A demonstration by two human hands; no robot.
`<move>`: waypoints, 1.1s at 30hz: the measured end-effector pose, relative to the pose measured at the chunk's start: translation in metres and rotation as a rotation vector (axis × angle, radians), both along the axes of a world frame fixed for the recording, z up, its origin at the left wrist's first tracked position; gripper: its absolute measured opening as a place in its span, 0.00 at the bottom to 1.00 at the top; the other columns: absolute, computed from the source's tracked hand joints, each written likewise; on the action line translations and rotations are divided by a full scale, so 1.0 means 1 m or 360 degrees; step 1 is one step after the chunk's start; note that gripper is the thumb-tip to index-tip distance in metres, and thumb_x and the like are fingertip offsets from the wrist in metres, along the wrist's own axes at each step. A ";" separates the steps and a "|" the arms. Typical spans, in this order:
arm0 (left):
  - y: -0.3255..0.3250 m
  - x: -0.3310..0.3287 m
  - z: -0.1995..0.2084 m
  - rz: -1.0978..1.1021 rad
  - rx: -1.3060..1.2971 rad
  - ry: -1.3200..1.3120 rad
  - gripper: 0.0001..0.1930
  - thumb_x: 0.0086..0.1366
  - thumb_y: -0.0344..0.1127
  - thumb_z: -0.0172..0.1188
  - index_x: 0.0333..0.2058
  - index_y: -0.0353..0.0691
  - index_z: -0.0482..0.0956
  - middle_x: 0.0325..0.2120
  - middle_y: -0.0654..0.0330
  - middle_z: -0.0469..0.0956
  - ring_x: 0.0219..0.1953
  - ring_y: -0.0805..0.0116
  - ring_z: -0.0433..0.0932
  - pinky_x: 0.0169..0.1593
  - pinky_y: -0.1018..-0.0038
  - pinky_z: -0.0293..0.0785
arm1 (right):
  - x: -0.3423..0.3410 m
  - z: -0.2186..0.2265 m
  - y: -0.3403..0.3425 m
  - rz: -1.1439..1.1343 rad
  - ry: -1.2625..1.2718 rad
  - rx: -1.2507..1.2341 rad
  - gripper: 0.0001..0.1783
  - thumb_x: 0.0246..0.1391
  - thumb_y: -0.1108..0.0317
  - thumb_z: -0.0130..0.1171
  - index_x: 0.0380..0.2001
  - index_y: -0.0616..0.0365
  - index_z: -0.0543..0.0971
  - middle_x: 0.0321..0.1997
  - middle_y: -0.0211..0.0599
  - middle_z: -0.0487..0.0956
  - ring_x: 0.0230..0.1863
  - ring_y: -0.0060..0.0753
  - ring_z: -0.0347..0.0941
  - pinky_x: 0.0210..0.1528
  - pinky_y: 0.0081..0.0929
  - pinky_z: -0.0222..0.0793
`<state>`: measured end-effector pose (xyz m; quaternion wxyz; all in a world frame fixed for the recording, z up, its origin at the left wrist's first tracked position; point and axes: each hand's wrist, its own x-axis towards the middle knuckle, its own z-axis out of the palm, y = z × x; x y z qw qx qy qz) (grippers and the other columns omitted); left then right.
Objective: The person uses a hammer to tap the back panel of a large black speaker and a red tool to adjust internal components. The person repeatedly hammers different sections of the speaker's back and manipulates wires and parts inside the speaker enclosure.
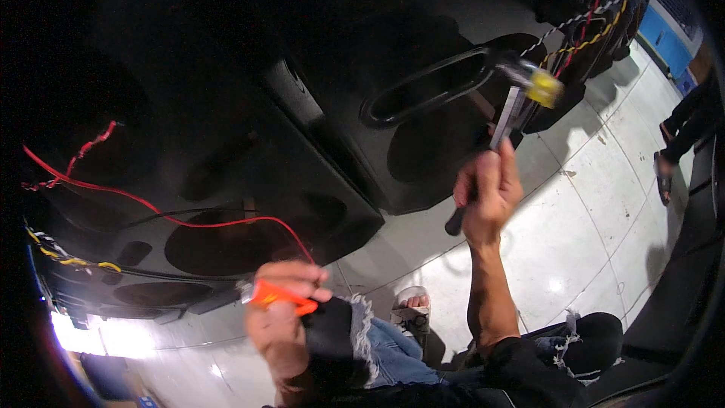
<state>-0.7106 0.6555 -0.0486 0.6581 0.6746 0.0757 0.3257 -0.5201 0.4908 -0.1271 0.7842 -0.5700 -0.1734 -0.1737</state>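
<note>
My right hand (491,196) is closed round the dark grip of a hammer (507,115). Its silvery head, with a yellow face, is raised beside the black box's oval slot and slightly blurred. My left hand (278,325) is closed on an orange object (281,297) with a shiny end; its exact kind cannot be made out. A thin red wire (211,224) runs across a large black box and ends at the fingers of my left hand. Both hands are just in front of black speaker cabinets (355,151) with round openings.
Twisted red, white-black and yellow wires (585,41) hang from the cabinet at the upper right. More yellow and white-black wires (72,257) lie at the left. White floor tiles (581,234) stretch below. Another person's dark-clad legs (683,125) stand at the far right.
</note>
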 end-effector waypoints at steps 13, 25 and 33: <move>0.004 -0.008 0.003 0.0328 0.0100 -0.0189 0.21 0.74 0.48 0.43 0.36 0.31 0.68 0.34 0.47 0.70 0.34 0.60 0.76 0.30 0.72 0.80 | -0.043 -0.031 0.020 0.0006 -0.0213 0.0096 0.23 0.71 0.50 0.34 0.29 0.56 0.67 0.16 0.26 0.66 0.13 0.22 0.60 0.15 0.19 0.59; 0.009 -0.023 -0.009 0.0205 0.0186 -0.0182 0.24 0.71 0.53 0.48 0.34 0.32 0.70 0.32 0.49 0.71 0.30 0.62 0.78 0.29 0.75 0.80 | -0.046 0.001 0.022 -0.0002 -0.0239 0.0447 0.26 0.69 0.43 0.35 0.28 0.53 0.63 0.14 0.28 0.62 0.11 0.20 0.53 0.14 0.18 0.58; 0.011 -0.036 -0.007 0.0214 0.0255 -0.0180 0.24 0.72 0.56 0.45 0.34 0.37 0.67 0.30 0.54 0.68 0.31 0.66 0.75 0.25 0.79 0.78 | -0.038 -0.026 0.045 0.0137 0.0322 -0.0100 0.24 0.69 0.51 0.41 0.26 0.58 0.71 0.14 0.35 0.67 0.14 0.29 0.65 0.17 0.29 0.61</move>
